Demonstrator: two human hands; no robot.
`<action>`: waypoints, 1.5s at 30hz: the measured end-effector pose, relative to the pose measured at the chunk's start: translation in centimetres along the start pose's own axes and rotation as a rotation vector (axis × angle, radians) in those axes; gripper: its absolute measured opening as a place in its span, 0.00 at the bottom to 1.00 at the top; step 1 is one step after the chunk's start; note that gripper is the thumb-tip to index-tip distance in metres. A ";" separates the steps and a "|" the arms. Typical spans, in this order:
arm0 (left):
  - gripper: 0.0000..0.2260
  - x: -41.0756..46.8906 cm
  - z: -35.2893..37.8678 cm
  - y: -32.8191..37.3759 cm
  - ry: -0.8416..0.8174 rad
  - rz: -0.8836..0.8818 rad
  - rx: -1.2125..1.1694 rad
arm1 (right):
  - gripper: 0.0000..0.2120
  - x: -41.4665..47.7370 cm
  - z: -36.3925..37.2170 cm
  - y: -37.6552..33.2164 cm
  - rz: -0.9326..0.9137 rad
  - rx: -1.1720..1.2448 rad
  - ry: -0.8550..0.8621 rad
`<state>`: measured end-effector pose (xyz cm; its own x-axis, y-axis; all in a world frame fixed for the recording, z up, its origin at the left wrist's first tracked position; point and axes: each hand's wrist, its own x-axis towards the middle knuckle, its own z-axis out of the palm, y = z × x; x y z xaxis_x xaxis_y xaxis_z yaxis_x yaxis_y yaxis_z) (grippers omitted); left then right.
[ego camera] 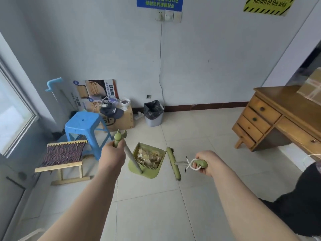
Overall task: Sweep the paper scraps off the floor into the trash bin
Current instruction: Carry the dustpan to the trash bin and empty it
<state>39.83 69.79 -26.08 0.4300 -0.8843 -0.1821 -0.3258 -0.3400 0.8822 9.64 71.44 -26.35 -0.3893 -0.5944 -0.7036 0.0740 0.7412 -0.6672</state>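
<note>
Both bare forearms reached forward from the lower edge of the view, well apart and drawing slightly toward each other. The left hand (pixel 113 153) was curled in a fist round the upper end of the dustpan handle (pixel 117 138), the back of the hand toward the camera and the handle's tip standing above the fist. The right hand (pixel 207 162), a little lower in the view, had its fingers wrapped round the end of the broom handle (pixel 202 163), knuckles up, wrist roughly straight.

Yellowish paper scraps (pixel 149 157) fill the green dustpan (pixel 134 166) below the left hand (pixel 112 153); green broom (pixel 172 162) beside the right hand (pixel 206 162); black-lined trash bin (pixel 153 113) well beyond.
</note>
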 end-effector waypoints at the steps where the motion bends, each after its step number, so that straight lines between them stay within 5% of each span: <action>1: 0.12 1.3 0.8 0.6 0.000 0.005 0.006 | 0.06 1.0 0.2 -1.1 -0.002 0.010 0.004; 15: 0.14 17.4 15.9 10.4 0.051 -0.024 0.096 | 0.08 19.1 -1.1 -18.8 -0.015 0.025 -0.041; 32: 0.17 37.4 27.8 18.1 0.117 -0.202 -0.261 | 0.07 35.0 1.5 -37.9 -0.006 -0.048 -0.017; 41: 0.19 49.9 30.3 21.3 0.149 -0.614 -0.604 | 0.07 39.9 6.4 -47.8 -0.035 -0.001 0.059; 45: 0.26 53.1 31.6 21.9 0.111 -0.617 -0.654 | 0.07 41.9 8.2 -50.8 -0.046 -0.009 0.066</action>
<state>28.91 5.26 -30.13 0.4596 -0.5577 -0.6912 0.5183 -0.4635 0.7187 -2.89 6.32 -24.00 -0.4517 -0.6065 -0.6544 0.0468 0.7163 -0.6962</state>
